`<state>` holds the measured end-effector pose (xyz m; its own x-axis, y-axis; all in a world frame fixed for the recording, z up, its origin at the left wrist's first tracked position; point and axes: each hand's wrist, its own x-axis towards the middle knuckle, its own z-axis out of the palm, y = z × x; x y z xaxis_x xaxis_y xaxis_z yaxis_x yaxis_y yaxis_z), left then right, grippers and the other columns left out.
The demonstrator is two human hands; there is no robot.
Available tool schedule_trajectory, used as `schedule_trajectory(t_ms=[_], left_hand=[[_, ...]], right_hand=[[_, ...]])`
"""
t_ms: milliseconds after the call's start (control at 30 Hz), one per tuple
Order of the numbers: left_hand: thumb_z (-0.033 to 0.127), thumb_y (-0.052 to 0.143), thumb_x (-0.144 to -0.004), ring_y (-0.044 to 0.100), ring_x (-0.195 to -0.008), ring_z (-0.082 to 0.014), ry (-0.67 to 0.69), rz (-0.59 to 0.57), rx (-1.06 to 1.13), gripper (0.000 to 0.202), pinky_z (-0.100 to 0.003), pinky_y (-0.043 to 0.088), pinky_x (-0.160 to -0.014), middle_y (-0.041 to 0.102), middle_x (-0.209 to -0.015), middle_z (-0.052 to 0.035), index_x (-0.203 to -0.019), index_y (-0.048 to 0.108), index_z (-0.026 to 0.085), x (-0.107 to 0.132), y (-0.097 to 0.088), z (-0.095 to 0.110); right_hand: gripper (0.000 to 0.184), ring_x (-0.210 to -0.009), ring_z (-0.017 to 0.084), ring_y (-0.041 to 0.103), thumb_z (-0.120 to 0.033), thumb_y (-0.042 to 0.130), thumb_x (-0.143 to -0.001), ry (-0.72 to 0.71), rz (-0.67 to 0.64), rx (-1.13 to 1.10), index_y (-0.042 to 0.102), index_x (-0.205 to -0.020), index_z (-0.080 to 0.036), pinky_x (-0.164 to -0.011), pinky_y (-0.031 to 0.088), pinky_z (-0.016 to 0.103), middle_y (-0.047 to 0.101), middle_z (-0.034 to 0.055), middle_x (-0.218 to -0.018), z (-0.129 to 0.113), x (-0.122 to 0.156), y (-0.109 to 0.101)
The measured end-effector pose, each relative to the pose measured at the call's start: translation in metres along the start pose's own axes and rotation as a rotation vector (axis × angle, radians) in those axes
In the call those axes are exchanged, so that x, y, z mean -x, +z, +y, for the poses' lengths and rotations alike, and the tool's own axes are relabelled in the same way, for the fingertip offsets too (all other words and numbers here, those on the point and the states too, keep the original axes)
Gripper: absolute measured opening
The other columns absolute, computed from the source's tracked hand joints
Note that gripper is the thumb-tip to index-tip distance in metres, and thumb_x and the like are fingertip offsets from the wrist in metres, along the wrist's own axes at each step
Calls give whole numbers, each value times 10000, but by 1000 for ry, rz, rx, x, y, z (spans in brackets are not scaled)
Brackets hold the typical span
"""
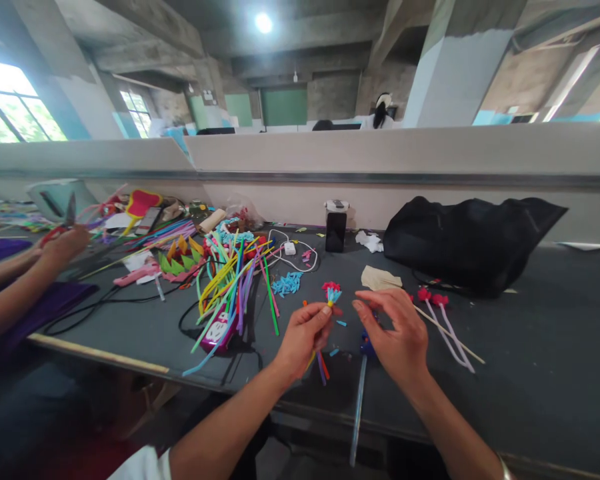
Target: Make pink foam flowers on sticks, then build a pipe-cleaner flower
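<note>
My left hand [304,337] pinches a small bunch of light blue chenille pieces [334,295] with a yellow wrap at its base. A red fuzzy tuft [331,285] shows just behind the bunch; whether they touch I cannot tell. To the right, my right hand [397,333] hovers with thumb and forefinger a little apart, nothing visible between them. Partly hidden beneath it lies a dark blue object [367,344], with a clear stick [359,410] reaching past the table edge. Short blue chenille pieces [287,284] lie in a heap beyond my left hand.
Many coloured chenille stems [240,280] rest over a purple power strip [219,331]. A phone [335,232] stands upright at the back, near a black bag [465,243]. Red flowers on lilac stems [443,317] lie right. At left, another person's hand [67,243] holds scissors [71,212].
</note>
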<state>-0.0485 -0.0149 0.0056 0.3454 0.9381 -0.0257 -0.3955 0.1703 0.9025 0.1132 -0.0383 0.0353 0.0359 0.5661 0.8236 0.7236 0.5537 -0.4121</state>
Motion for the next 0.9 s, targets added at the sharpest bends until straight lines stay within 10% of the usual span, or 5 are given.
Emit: schedule_trajectory(t_ms=[900], left_hand=[[450, 734, -758, 288, -499, -59, 90, -4, -152, 329, -206, 199, -460, 383, -539, 61, -851, 726, 134, 6, 5, -3]], right_hand=[[58, -770, 168, 572, -159, 659, -859, -106, -38, 5, 671, -889, -208, -743, 450, 338, 642, 19, -794, -4, 3, 2]])
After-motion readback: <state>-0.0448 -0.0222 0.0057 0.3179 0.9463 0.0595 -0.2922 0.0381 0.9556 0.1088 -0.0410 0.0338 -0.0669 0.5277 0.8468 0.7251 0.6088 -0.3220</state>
